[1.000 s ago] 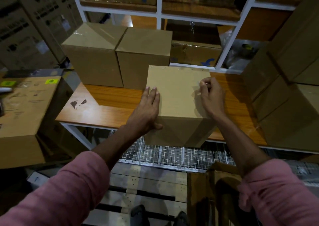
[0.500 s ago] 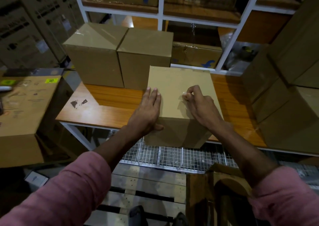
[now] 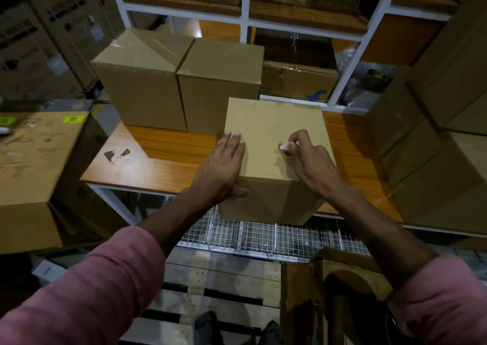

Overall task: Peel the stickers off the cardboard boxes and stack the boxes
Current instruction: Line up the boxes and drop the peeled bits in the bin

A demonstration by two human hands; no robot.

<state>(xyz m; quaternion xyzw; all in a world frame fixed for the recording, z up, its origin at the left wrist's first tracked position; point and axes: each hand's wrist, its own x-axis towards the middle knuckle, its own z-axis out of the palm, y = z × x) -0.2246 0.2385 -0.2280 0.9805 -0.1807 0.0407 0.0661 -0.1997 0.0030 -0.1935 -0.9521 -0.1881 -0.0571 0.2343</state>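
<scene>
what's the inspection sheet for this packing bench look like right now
surface: wooden bench, a dark scuff near its left end.
job's things: front box at the bench's near edge; two back boxes side by side behind it; a small pale scrap, probably sticker, on the front box's top.
clutter: nothing seen on the bench.
hands: left hand flat on the front box's left edge; right hand pinches the scrap.
cables: nothing seen.
surroundings: white rack behind with boxes, stacked boxes right, printed box left, wire mesh below.
</scene>
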